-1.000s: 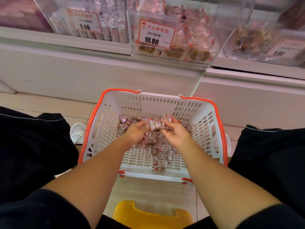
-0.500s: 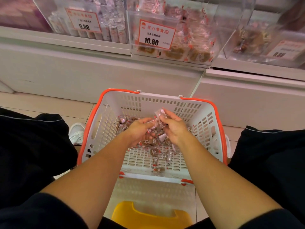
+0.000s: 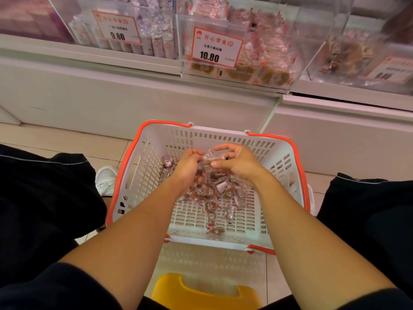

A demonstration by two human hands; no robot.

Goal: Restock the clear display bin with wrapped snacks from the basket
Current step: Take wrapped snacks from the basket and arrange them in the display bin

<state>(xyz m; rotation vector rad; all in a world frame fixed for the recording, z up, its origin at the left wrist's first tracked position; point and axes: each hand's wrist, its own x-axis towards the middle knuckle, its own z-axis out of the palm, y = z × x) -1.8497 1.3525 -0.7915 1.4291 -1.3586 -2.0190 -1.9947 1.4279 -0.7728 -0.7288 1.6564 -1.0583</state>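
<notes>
Fingers [image 3: 202, 152] around clear-wrapped brown snacks [image 3: 209, 163]

A yellow stool [image 3: 207, 294] sits on the tiled floor [image 3: 55, 139]. A white shoe [image 3: 106, 180] shows at left. Price tags [image 3: 118, 29] reading 9.80 and 10.80 hang on the shelf [image 3: 89, 61].

my left hand [image 3: 188, 166] and right hand [image 3: 240, 165] cover most of the wrapped snacks [image 3: 209, 163] bunched between them, so their count cannot be told. the clear display bin [image 3: 234, 41] is cut off by the top edge. the price tag [image 3: 390, 70] at far right is too blurred to read. my forearms hide part of the basket [image 3: 279, 153] floor, and the yellow stool [image 3: 207, 294] runs off the bottom edge.
</notes>
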